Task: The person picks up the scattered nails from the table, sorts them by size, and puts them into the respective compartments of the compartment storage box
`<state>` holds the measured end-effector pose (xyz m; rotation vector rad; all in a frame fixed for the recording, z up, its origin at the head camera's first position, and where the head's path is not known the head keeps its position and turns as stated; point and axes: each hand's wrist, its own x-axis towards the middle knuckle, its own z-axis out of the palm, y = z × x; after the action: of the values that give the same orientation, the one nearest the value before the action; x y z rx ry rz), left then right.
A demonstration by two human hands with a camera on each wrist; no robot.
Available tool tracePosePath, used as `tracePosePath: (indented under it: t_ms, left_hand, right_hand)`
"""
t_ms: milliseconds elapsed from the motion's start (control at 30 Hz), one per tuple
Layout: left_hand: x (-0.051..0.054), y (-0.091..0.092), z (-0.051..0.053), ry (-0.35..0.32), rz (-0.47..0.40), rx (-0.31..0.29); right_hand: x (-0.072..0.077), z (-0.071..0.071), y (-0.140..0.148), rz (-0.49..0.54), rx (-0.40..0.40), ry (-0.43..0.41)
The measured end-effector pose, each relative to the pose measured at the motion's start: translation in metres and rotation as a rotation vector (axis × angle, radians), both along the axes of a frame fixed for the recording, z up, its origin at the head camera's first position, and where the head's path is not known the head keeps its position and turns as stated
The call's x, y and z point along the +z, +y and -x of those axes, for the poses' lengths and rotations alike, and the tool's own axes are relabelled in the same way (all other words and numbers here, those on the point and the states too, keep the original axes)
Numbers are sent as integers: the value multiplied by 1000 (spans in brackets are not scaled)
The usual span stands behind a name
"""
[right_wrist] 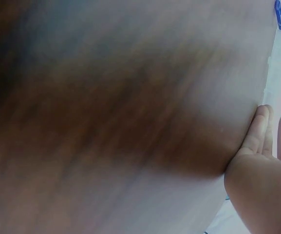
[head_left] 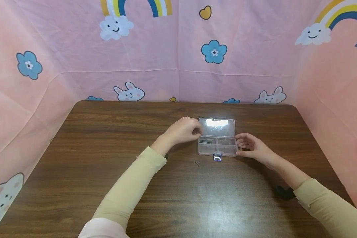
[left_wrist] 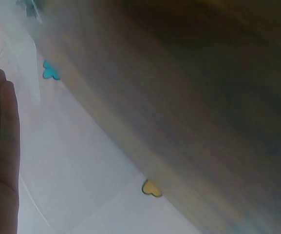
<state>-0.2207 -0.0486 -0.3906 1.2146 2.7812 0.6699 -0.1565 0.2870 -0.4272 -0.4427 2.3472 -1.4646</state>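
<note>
A clear plastic compartment box [head_left: 207, 150] stands on the table with its lid [head_left: 216, 132] raised at the back. Thin dark rods [head_left: 206, 141] lie in its back-left compartment, and a blue-edged latch [head_left: 217, 157] hangs at the front. My left hand [head_left: 184, 130] is at the lid's left edge with bent fingers; whether it pinches anything is hidden. In the left wrist view only part of this hand [left_wrist: 1, 141] shows. My right hand [head_left: 254, 148] rests its thumb and fingertips against the box's right side. The right wrist view shows its fingers [right_wrist: 253, 139] nearly straight by the box wall.
A thin small pin-like piece [head_left: 196, 162] lies on the brown wooden table [head_left: 178, 198], just in front of the box. Pink patterned cloth [head_left: 154, 56] hangs around the back and both sides of the table.
</note>
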Motion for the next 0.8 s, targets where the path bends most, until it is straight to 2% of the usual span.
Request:
tracePosePath:
  t_ms: [433,800]
  left_hand:
    - [-8,19,-4,-29,63,-31]
    - [-10,25,-3,1,129,-66]
  right_hand:
    - [0,-1,0,22,-4,-15]
    - [0,-1,-1,8,-8,-7]
